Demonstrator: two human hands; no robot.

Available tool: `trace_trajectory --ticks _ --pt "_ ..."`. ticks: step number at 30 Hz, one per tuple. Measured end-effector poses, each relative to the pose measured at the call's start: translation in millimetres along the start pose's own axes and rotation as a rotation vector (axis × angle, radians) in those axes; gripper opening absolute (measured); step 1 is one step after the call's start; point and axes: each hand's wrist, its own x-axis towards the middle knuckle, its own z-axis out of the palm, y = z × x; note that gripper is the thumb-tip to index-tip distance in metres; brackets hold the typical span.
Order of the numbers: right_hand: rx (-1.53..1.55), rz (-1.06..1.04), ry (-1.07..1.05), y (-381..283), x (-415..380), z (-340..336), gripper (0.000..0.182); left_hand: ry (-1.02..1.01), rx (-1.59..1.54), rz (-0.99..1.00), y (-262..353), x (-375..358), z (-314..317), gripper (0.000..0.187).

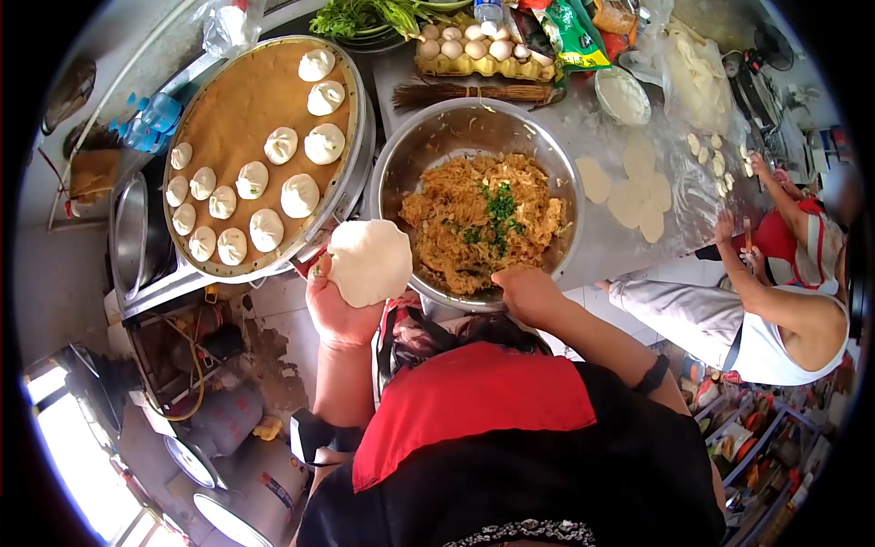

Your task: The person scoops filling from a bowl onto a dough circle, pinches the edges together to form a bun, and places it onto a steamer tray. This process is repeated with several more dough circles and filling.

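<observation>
Tan-lined round tray of white buns stands left of a steel bowl of brown filling.
At the bowl's near rim, the person's right hand bends inward, fingers hidden; whether it grips anything cannot be told. The left hand grasps a flat round of dough, held up between tray and bowl, near the bowl's left edge. Chopped greens lie on the filling.

Working kitchen, round tray of pleated buns, steel bowl of filling, dough rounds, eggs
</observation>
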Motion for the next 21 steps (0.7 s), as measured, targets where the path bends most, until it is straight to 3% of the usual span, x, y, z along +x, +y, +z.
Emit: trace_trajectory --ticks 2,5,6,9,12,15,18,21 --pt "0.105 -0.036 0.062 9 -2 13 0.022 0.07 0.02 0.014 -1 2 -1 0.049" --pt "0.526 -0.016 0.02 22 3 -2 0.021 0.177 0.045 0.031 -7 5 5 0.048" --pt "0.792 0.17 -0.117 19 3 -12 0.02 0.21 0.05 0.038 -9 7 7 0.048" --pt "1.068 0.258 -0.241 32 4 -7 0.02 0.222 0.054 0.037 -10 11 -1 0.047" --pt "1.071 0.267 -0.242 33 -3 -20 0.023 0.317 0.134 0.037 -16 17 -1 0.047" --pt "1.041 0.283 -0.091 24 -13 -49 0.027 0.361 0.132 0.004 -26 24 -2 0.047" --pt "0.981 0.215 0.13 4 -21 -73 0.029 0.274 0.135 -0.095 -42 38 -16 0.048" --pt "0.509 0.003 0.472 -30 -23 -74 0.03 0.095 0.044 -0.268 -65 48 -13 0.046"
